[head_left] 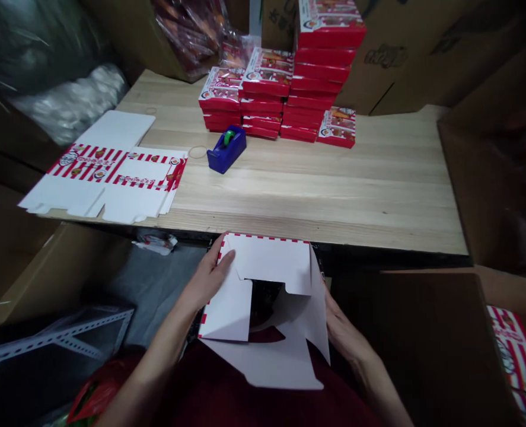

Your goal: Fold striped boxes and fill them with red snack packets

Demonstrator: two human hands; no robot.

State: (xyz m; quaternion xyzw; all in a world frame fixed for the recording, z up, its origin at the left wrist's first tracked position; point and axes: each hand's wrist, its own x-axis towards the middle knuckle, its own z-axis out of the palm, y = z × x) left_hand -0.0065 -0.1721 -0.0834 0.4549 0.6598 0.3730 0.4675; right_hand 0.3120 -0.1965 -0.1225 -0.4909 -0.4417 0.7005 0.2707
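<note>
Between my two hands, in front of the table edge, is a white cardboard box (267, 255) with red striped edges. Two of its flaps are folded inward and others stick out, leaving a dark gap in the middle. My left hand (212, 274) grips its left side, thumb on the white flap and fingers underneath. On the right side my right hand (340, 326) presses against a panel from outside; its fingertips are hidden behind the cardboard. On the table to the left lie flat, unfolded printed cartons (111, 172), stacked on one another.
A blue tape dispenser (227, 149) stands mid-table beside a rubber band (197, 152). Behind it rise stacks of red packaged boxes (318, 77). Large cardboard cartons (391, 65) border the back and right. An open carton (507, 290) at lower right holds striped boxes (514, 350).
</note>
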